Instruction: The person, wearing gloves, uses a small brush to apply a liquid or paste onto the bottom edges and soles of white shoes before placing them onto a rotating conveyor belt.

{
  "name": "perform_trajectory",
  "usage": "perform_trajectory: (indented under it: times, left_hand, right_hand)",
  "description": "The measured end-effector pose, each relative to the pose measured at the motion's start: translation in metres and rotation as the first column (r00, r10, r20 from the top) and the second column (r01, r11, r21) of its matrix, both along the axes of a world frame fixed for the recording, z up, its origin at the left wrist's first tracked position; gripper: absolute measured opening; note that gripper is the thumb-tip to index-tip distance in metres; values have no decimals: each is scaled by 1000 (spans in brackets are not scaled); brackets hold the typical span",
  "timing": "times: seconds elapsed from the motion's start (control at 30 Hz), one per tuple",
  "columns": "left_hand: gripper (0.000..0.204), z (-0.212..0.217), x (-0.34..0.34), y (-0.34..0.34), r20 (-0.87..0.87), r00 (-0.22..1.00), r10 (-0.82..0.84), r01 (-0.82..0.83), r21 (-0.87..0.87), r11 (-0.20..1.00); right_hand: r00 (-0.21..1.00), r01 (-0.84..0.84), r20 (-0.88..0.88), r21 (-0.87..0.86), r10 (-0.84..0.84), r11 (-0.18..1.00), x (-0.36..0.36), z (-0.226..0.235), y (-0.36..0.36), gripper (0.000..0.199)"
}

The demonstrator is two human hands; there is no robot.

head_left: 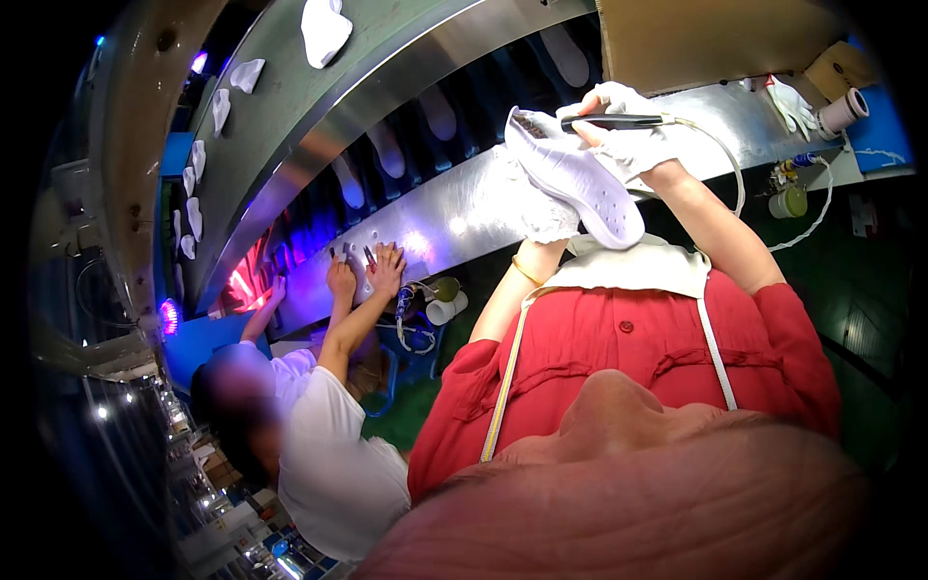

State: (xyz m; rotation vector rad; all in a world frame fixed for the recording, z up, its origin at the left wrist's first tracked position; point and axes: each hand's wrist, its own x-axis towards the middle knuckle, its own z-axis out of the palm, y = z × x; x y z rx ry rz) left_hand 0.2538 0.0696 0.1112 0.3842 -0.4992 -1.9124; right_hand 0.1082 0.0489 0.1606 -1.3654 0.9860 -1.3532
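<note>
A pale lavender shoe sole (570,179) with several small holes near one end is held up in front of my chest, tilted. My left hand (549,215), in a white glove, grips it from its left side; part of the fingers is behind the sole. A white-gloved right hand (633,135), mine, pinches a black-handled brush (619,122) with a pale hose running from its back end. The brush points left, and dark bristles show at the sole's far end. Whether they touch the surface I cannot tell.
A metal ledge (474,208) runs before me, with a row of soles (387,150) under a green conveyor (387,29) carrying white shoe pieces. A co-worker's hands (372,271) work at left. A white glove (791,104) and a spool (843,113) lie right, above a hosed pot (788,201).
</note>
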Motion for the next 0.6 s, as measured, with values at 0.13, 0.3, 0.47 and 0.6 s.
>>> perform_trajectory:
  times: [0.13, 0.3, 0.47, 0.6]
  left_hand:
    - [56, -3, 1, -1, -40, 999, -9, 10, 23, 1000]
    - [56, -4, 6, 1, -36, 999, -12, 14, 58, 998]
    - [56, -3, 6, -2, -14, 1000, -20, 21, 79, 997]
    - [57, -1, 12, -4, -3, 1000, -10, 10, 105, 994]
  right_hand:
    - [984, 101, -136, -121, -117, 988, 16, -9, 0, 19]
    - [998, -33, 55, 32, 31, 999, 27, 2, 15, 20]
    - [979, 27, -203, -31, -33, 999, 31, -8, 11, 23]
    - [992, 19, -123, -16, -21, 1000, 29, -9, 18, 24]
